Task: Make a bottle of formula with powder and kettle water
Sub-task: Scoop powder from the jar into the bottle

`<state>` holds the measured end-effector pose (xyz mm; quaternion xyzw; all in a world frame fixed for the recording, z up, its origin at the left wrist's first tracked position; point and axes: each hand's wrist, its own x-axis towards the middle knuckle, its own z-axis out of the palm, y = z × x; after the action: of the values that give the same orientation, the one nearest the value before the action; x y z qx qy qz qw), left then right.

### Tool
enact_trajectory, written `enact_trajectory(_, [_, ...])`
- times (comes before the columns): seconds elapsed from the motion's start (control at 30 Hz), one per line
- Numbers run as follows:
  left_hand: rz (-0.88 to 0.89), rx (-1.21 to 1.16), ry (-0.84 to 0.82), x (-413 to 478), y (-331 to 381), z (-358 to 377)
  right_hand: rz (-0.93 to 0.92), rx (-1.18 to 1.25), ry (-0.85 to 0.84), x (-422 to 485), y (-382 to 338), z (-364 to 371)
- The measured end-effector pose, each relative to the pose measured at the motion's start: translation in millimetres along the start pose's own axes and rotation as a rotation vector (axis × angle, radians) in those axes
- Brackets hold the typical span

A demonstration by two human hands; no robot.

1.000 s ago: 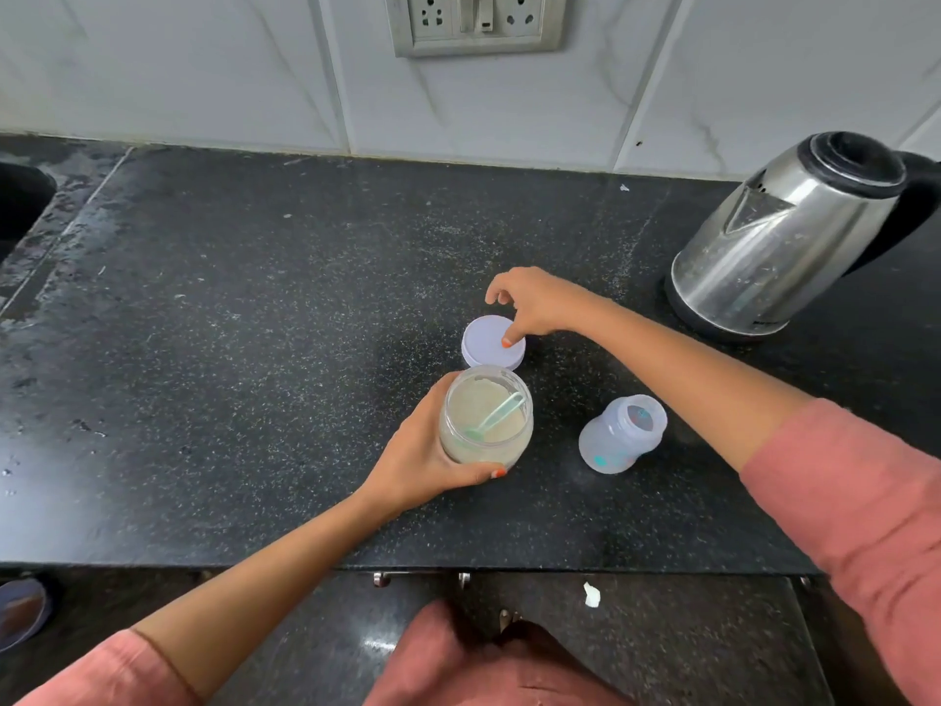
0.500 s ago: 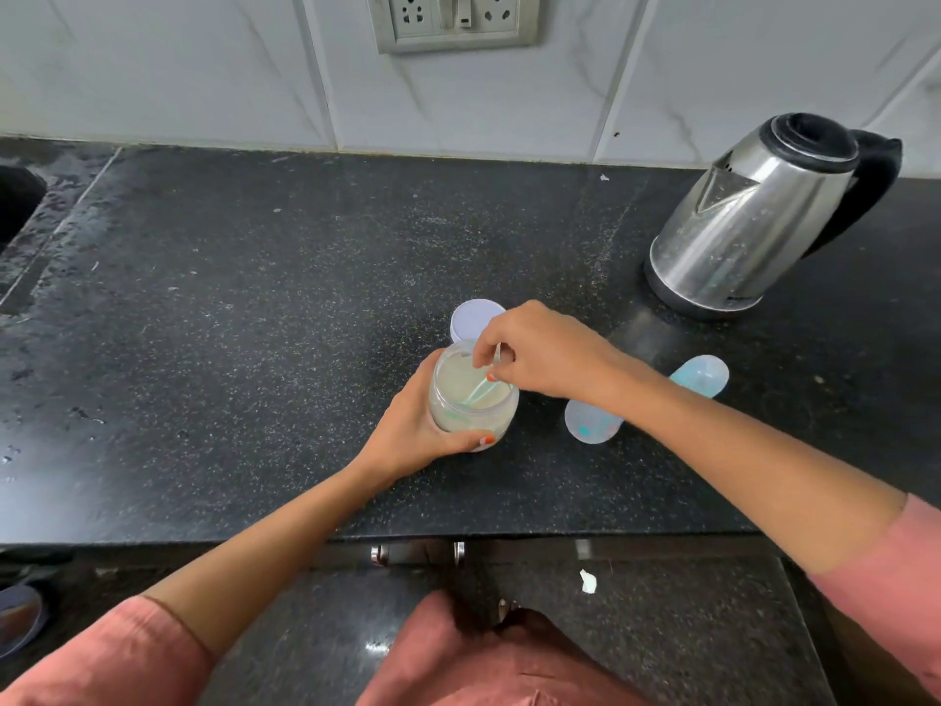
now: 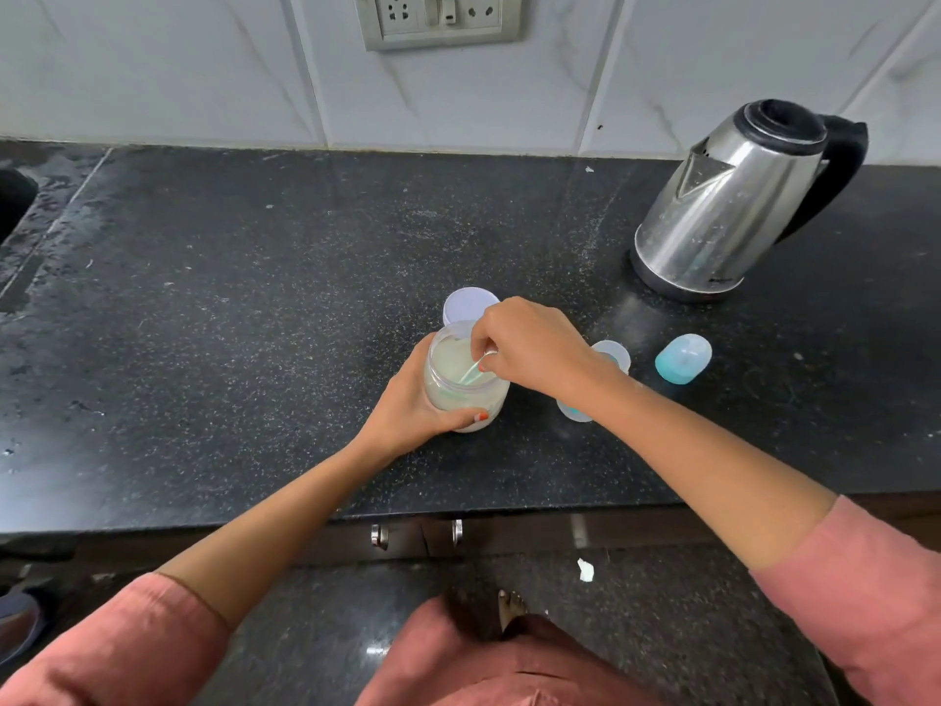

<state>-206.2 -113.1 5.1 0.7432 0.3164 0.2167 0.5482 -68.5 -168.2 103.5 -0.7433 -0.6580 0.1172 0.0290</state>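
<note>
A clear jar of pale formula powder [image 3: 455, 394] stands open on the black counter [image 3: 229, 323]. My left hand [image 3: 412, 407] grips its side. Over the jar's mouth my right hand [image 3: 529, 349] pinches the handle of a pale green scoop [image 3: 471, 373] that dips into the powder. The jar's white lid [image 3: 466, 304] lies flat just behind it. The clear baby bottle [image 3: 608, 356] stands to the right, mostly hidden by my right forearm. Its blue cap [image 3: 682, 359] lies further right. A steel kettle [image 3: 733, 206] with a black handle stands at the back right.
A sink edge [image 3: 15, 206] shows at the far left and the counter beside it looks wet. A wall socket panel [image 3: 438, 17] sits on the tiled wall behind. Drawer handles [image 3: 417, 533] show below the counter's front edge.
My right hand left the lid behind the jar, came to the jar's mouth and took hold of the scoop. The left hand kept its grip on the jar.
</note>
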Motion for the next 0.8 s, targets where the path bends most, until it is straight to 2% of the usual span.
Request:
enact_trajectory(0.13, [0.0,0.026,0.005,0,1,0,0.155,0.126,0.069,-8,-3,-2])
enact_trajectory(0.37, [0.018,0.02,0.006,1,0,0,0.314,0.206,0.111,-9,-7,-1])
enact_trajectory(0.67, [0.009,0.014,0.004,3,-4,-1,0.443,0.32,0.165,10,-25,13])
enact_trajectory(0.8, [0.02,0.02,0.007,3,-5,-1,0.447,0.378,0.193,13,-27,19])
